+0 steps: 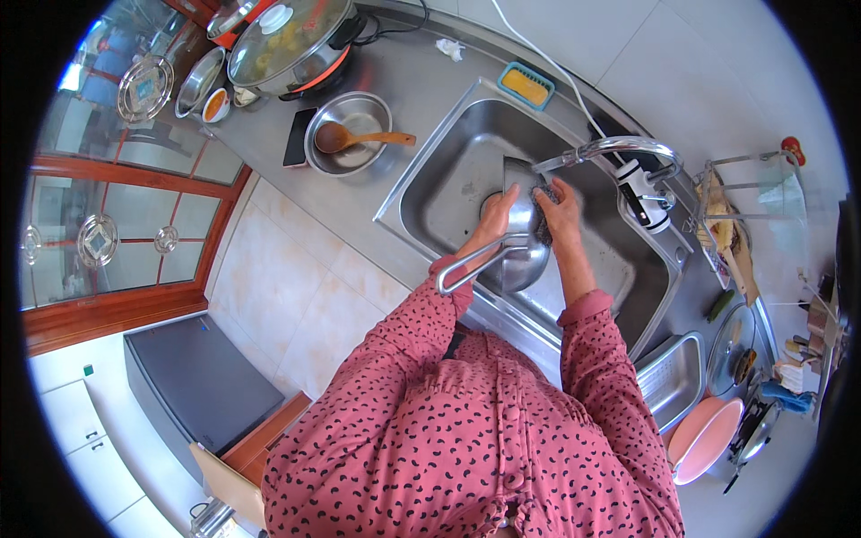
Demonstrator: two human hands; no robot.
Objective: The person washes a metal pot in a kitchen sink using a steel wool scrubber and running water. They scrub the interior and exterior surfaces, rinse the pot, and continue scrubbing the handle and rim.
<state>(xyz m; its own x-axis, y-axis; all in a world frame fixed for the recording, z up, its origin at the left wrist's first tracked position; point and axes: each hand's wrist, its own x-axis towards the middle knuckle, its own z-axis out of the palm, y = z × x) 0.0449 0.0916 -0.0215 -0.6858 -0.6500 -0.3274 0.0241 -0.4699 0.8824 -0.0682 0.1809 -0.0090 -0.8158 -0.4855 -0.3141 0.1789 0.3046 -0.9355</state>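
Observation:
Over a stainless steel sink [444, 175], my left hand [494, 218] holds a metal pan or ladle-like bowl [528, 265] on its side, with the thumb at its rim. A looped wire handle extends from the bowl across my left wrist. My right hand [562, 215] presses a dark metal scouring pad [543, 222] against the bowl's outer side. The chrome faucet [625, 144] has its spout end just above the bowl; whether water runs cannot be told. The inside of the bowl is mostly hidden.
A steel bowl [370, 111] with a wooden ladle [333, 138] and a phone [296, 138] lie left of the sink. Behind stands a lidded electric pan [289, 47]. A yellow sponge in a tray [526, 86] sits at the sink's back edge. A perforated steel tray [672, 376] and pink basin [706, 440] stand right.

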